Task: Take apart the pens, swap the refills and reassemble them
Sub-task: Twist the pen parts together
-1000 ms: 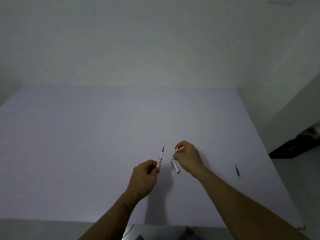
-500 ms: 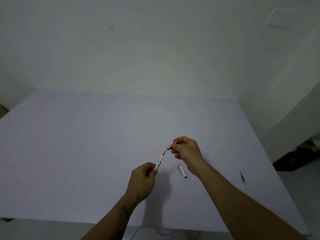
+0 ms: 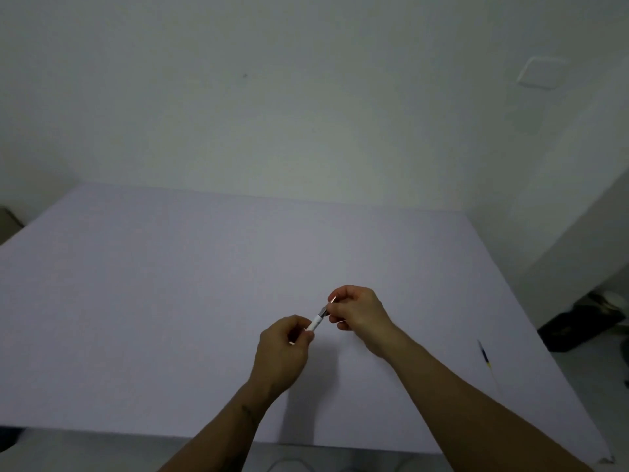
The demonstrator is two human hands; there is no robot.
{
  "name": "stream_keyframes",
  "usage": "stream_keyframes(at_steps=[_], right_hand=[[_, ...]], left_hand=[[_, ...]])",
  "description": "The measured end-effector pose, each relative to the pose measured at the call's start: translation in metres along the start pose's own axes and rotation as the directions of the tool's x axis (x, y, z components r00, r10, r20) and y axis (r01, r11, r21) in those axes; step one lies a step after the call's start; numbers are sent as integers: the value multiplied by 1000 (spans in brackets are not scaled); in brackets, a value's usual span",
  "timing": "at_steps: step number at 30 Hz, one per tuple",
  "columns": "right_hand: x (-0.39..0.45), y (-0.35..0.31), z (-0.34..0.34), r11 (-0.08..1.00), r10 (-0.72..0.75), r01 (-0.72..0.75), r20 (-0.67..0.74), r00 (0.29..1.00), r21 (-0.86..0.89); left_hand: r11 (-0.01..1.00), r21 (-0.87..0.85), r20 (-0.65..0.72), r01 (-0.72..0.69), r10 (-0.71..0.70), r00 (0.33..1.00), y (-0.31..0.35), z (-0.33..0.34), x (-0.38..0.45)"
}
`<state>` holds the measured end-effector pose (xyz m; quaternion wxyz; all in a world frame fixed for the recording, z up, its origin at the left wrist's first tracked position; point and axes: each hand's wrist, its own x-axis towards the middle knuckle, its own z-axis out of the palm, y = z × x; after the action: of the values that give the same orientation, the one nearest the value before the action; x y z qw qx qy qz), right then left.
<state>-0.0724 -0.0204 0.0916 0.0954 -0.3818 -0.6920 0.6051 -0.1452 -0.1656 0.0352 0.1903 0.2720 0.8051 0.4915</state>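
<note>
Pale walls close off the scene behind and to the right of a wide lilac worktop [image 3: 170,301], whose far edge runs along the back wall and whose right edge slants down toward the near right corner. Most of the worktop is bare, with broad open room to the left, toward the far edge and between the hands and the right edge. Both forearms come in over the near edge, and the hands meet above the near middle of the surface. A white pen [image 3: 318,320] spans the small gap between them, tilted up from lower left to upper right. The left hand [image 3: 282,356] is curled closed, pinching the pen's lower end between thumb and fingertips. The right hand [image 3: 360,310] is also closed, its thumb and forefinger gripping the darker, greyish upper end of the pen; whether the pen touches the worktop cannot be told. A thin refill [image 3: 485,354] with a dark and yellow section lies flat near the right edge, well apart from both hands and beyond the right forearm. Off the right edge, dark objects [image 3: 578,321] sit on the floor, too dim to make out. On the wall at upper right is a pale square wall plate [image 3: 541,73].
</note>
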Motion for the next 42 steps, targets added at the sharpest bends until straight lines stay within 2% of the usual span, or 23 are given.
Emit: stream_keyframes(at_steps=[10, 16, 21, 22, 26, 32, 36, 39, 42], right_hand=[[-9, -15, 13, 984, -84, 82, -6, 996, -155], [-9, -14, 19, 978, -132, 140, 65, 989, -154], [-4, -11, 24, 915, -117, 134, 67, 991, -380], [-4, -11, 24, 917, -113, 137, 85, 990, -375], [-3, -8, 16, 984, -77, 99, 150, 986, -151], [-4, -2, 17, 957, -34, 55, 78, 996, -284], [-6, 2, 12, 986, -47, 66, 125, 991, -155], [-5, 5, 10, 982, -67, 83, 94, 993, -170], [-6, 7, 14, 990, -12, 24, 90, 996, -139]], left_hand=[[994, -111, -54, -13, 7, 999, 3, -18, -4], [997, -81, -86, 12, -19, 996, -1, -24, -4], [999, -45, -117, 16, -21, 993, -7, -29, -6], [999, -41, -122, 18, -23, 992, -8, -29, -6], [999, -34, -120, 27, -31, 992, -8, -25, -5], [999, -17, -101, 28, -30, 994, -10, -20, -7], [1000, 3, -108, 18, -17, 994, -8, -20, -8], [1000, 5, -100, 12, -11, 995, -8, -20, -9], [1000, -1, -100, 4, -4, 995, -7, -18, -10]])
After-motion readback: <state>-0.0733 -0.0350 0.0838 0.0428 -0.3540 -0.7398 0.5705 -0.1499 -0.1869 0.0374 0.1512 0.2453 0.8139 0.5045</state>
